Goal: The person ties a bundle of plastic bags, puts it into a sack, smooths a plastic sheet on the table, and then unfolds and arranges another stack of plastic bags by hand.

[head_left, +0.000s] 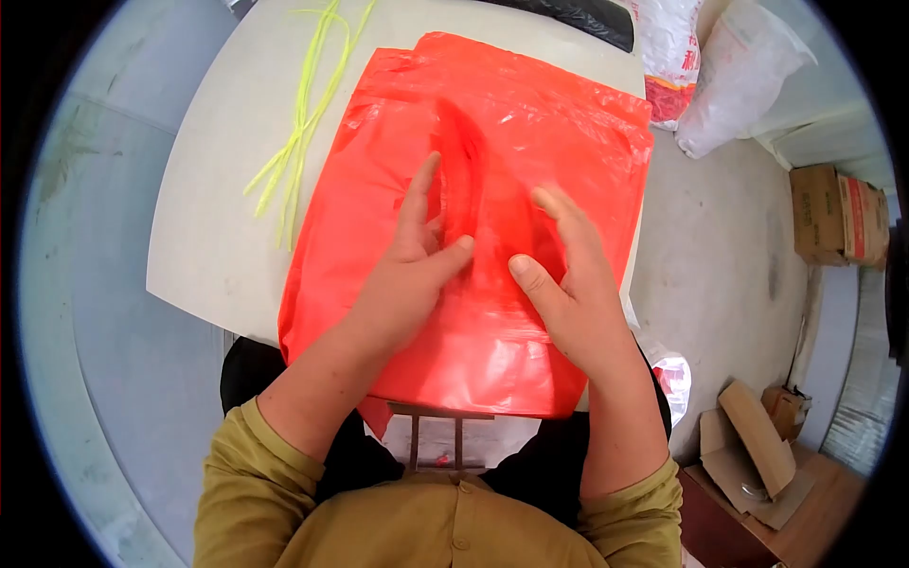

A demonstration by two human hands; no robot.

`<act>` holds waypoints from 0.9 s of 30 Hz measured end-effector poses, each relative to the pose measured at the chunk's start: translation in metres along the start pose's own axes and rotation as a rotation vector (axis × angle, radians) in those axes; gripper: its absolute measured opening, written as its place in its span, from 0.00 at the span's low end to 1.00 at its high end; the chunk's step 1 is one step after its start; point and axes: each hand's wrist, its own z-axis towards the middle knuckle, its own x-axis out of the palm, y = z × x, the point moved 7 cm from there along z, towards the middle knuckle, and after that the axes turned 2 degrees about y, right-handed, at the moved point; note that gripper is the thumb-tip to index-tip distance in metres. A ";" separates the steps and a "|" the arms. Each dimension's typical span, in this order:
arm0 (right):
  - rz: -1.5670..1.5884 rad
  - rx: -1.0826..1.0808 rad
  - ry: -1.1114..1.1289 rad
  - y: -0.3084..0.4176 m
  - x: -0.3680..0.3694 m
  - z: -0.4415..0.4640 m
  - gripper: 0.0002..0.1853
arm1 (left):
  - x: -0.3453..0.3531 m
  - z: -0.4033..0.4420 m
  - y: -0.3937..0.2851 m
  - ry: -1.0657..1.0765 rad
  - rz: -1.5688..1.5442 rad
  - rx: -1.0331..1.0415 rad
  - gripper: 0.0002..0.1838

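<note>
A broad, flat pile of shiny red plastic bags (pixel 568 123) covers much of the white table and overhangs its near edge. On the left half of the pile lies my left hand (pixel 407 270), its fingers stretched out and its thumb apart, beside a raised fold in the red plastic. My right hand (pixel 573 293) is over the right half, thumb and fingers spread, palm facing the left hand. Neither hand is closed on the plastic. Some fingers are hidden behind the front ones, and the plastic between the hands is slightly blurred.
Yellow-green plastic strips (pixel 308 123) lie on the white table (pixel 218 189), left of the pile. A black plastic roll (pixel 578 21) rests at the far edge. To the right are white sacks (pixel 739 76), a cardboard box (pixel 838 216) and an opened carton (pixel 753 450).
</note>
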 end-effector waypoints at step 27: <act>0.486 0.328 0.029 -0.023 0.014 0.000 0.15 | 0.009 -0.004 -0.008 0.095 0.203 0.094 0.42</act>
